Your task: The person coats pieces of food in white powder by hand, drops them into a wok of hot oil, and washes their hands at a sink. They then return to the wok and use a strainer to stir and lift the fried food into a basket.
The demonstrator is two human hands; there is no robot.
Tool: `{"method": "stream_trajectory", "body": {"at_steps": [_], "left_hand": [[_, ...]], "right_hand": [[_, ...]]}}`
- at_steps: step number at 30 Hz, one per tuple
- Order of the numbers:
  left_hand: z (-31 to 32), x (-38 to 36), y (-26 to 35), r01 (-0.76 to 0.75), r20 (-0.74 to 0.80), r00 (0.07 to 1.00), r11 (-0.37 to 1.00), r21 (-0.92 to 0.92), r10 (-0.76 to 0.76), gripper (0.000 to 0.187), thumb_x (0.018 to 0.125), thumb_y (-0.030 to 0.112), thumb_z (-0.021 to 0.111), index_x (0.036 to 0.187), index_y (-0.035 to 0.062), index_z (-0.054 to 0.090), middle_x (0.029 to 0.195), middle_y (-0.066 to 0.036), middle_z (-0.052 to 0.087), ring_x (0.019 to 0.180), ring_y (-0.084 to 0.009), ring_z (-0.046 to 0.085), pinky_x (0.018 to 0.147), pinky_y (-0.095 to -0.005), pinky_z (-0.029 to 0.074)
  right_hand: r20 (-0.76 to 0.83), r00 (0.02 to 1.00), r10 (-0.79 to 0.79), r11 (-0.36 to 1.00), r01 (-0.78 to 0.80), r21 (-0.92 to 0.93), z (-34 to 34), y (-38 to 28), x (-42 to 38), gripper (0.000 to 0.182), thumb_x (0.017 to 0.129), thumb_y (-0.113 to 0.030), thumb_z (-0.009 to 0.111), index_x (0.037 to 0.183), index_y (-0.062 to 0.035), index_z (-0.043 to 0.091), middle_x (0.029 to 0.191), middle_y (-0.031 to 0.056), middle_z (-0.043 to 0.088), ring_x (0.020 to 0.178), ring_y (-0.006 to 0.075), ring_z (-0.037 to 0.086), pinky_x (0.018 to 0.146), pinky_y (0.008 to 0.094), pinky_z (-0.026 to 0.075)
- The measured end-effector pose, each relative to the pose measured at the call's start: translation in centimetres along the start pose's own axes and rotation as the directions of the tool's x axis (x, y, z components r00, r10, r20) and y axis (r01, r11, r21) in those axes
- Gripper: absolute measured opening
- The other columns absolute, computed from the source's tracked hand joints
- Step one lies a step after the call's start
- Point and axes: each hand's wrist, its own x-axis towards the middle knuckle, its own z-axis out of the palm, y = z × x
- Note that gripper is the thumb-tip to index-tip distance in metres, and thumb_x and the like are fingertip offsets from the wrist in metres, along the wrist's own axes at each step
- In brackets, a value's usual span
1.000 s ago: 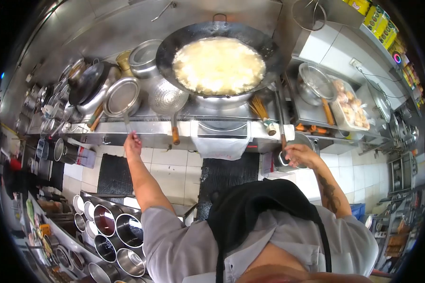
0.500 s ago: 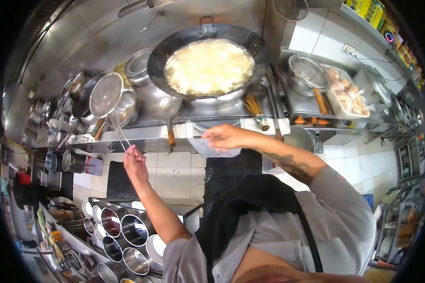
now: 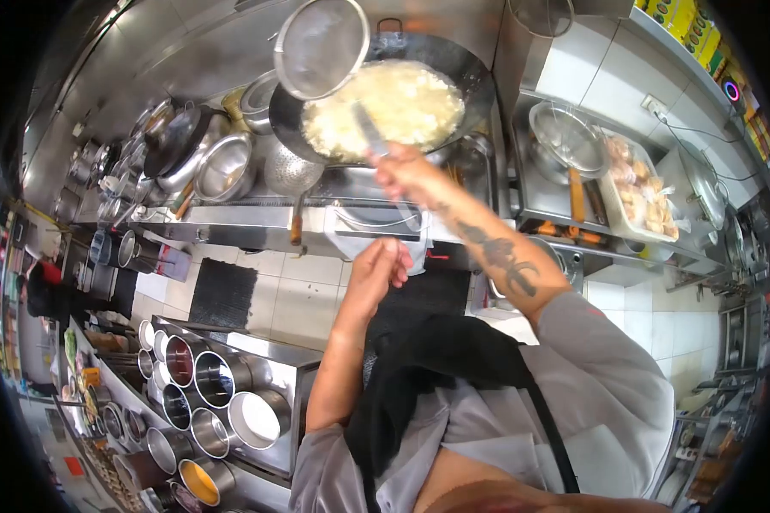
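Observation:
My right hand [image 3: 399, 173] is closed round the handle of a round mesh strainer [image 3: 322, 50]. The strainer is raised, overlapping the left rim of a big black wok [image 3: 479, 94]. Pale, foamy frying contents [image 3: 402, 107] fill the wok's middle; single pieces are hard to make out. Lower down, my left hand [image 3: 380, 272] has its fingers curled, and nothing shows in them. Behind it a clear plastic bag [image 3: 342, 231] hangs at the stove's front edge. To the left of the wok lies a perforated ladle [image 3: 293, 171] with a wooden handle.
Metal bowls [image 3: 225, 167] and pans stand left on the stove. At right, a strainer rests over a bowl [image 3: 565, 137] beside a white tray of bagged food [image 3: 637, 179]. Several steel pots [image 3: 261, 419] stand on the lower left counter. Black mats [image 3: 224, 291] lie on the tiles.
The strainer has gone from my left hand to my right and moved right and up to the wok. My left hand has shifted right, near my apron.

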Motion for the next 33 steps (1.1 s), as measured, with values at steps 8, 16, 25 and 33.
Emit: {"method": "stream_trajectory", "body": {"at_steps": [8,16,25,33], "left_hand": [[-4.2,-6.8,-9.0,0.287,-0.240,0.939,0.946,0.149,-0.247,0.016,0.093,0.021,0.056,0.096,0.0051,0.058,0.080,-0.002,0.061,0.064,-0.0068,0.053,0.055,-0.0200,0.044],[-8.3,-9.8,-11.5,0.310,-0.286,0.924,0.935,0.171,-0.254,0.011,0.089,0.015,0.060,0.094,0.0051,0.058,0.078,-0.002,0.061,0.062,-0.0060,0.053,0.054,-0.0210,0.043],[-12.9,-12.6,-14.3,0.277,-0.377,0.915,0.901,0.333,-0.142,0.016,0.087,0.015,0.064,0.095,0.0015,0.060,0.072,-0.002,0.059,0.062,-0.0085,0.053,0.058,-0.0233,0.044],[-14.7,-13.9,-14.1,0.330,-0.479,0.855,0.921,0.206,-0.199,0.017,0.088,0.016,0.062,0.096,0.0016,0.059,0.074,-0.002,0.059,0.062,-0.0083,0.053,0.054,-0.0229,0.043]], "right_hand": [[-0.246,0.962,-0.118,0.716,-0.089,-0.693,-21.8,-5.8,-0.8,0.020,0.081,-0.002,0.047,0.100,-0.0050,0.051,0.063,0.0018,0.051,0.042,0.0101,0.047,0.033,0.0271,0.038],[-0.491,0.870,-0.049,0.485,-0.409,-0.773,-24.7,-8.2,5.6,0.012,0.081,0.002,0.042,0.091,-0.0013,0.047,0.058,0.0067,0.052,0.040,0.0146,0.049,0.035,0.0315,0.040],[-0.627,0.723,0.291,0.267,-0.691,-0.672,-25.8,-11.5,9.1,0.009,0.082,-0.003,0.049,0.074,-0.0049,0.054,0.054,0.0037,0.053,0.042,0.0120,0.049,0.036,0.0286,0.038],[-0.638,0.724,0.262,0.119,-0.680,-0.723,-26.1,-14.3,8.0,0.009,0.080,-0.006,0.051,0.073,-0.0079,0.055,0.055,0.0011,0.053,0.040,0.0090,0.046,0.034,0.0253,0.033]]}}
